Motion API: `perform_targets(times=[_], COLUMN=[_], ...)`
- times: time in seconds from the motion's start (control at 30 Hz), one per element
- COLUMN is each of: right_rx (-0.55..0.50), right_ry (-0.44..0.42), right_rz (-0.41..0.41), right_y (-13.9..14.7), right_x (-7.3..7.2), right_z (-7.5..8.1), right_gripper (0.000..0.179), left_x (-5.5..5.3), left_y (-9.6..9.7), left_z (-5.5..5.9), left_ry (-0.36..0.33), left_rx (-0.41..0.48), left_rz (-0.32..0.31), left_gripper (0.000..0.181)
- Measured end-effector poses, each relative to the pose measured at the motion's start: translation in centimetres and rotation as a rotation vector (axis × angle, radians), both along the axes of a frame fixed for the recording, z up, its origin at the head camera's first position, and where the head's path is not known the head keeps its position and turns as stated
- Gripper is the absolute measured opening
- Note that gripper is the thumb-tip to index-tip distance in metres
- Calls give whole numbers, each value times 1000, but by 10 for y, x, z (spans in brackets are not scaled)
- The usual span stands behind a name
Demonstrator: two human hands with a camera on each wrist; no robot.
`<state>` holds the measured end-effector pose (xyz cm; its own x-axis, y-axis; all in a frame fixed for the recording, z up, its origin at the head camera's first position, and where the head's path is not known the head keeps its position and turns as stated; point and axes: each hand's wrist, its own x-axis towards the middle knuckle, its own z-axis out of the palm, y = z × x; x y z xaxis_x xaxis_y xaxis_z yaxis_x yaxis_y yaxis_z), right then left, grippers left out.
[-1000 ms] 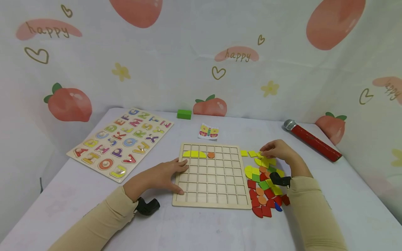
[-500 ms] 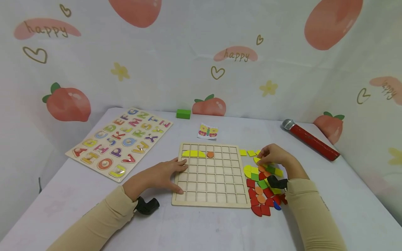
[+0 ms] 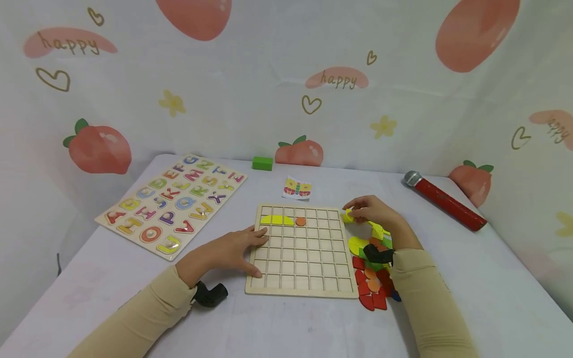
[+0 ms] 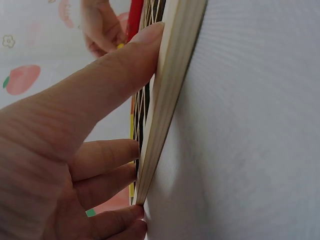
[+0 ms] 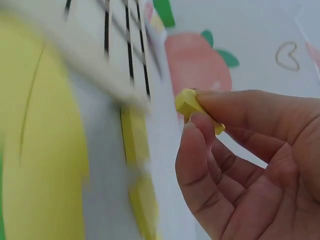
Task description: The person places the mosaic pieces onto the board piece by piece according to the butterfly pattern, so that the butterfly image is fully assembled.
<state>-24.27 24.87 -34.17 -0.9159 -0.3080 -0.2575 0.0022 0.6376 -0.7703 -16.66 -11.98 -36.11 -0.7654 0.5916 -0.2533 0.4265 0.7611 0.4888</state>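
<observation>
Brown script on the backdrop reads "happy" three times. The alphabet board, near the counter's far left corner, bears coloured capitals, with A, G, Z and U at its four corners; its long axis runs from near left to far right. The right hand pinches a small yellow piece between thumb and fingertip, just beside the grid board's far right corner. In the right wrist view what shows of it slants from upper left to lower right, the rest hidden by fingers. The left hand, fingers spread, rests on the grid board's left edge. A yellow row lies parallel to the board's far edge, left of an orange disc. A loose pile spreads along the board's right edge
</observation>
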Motion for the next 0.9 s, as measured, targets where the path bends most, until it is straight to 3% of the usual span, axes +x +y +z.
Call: perform_targets(times=[0.23,0.43,0.9], right_rx=[-91,-187,-41], right_ry=[-5,-27,19], right_rz=[29,62,69], right_y=[-42,-64,-75], right_x=[-3,-5,-6], right_z=[1,-9,-19], right_gripper=[24,20,12], left_x=[0,-1,0], left_y=[0,0,0], left_z=[0,0,1], left_ry=[5,6,7], left_rx=[6,8,9], left_rz=[-9,-16,-17], left_gripper=[86,85,84])
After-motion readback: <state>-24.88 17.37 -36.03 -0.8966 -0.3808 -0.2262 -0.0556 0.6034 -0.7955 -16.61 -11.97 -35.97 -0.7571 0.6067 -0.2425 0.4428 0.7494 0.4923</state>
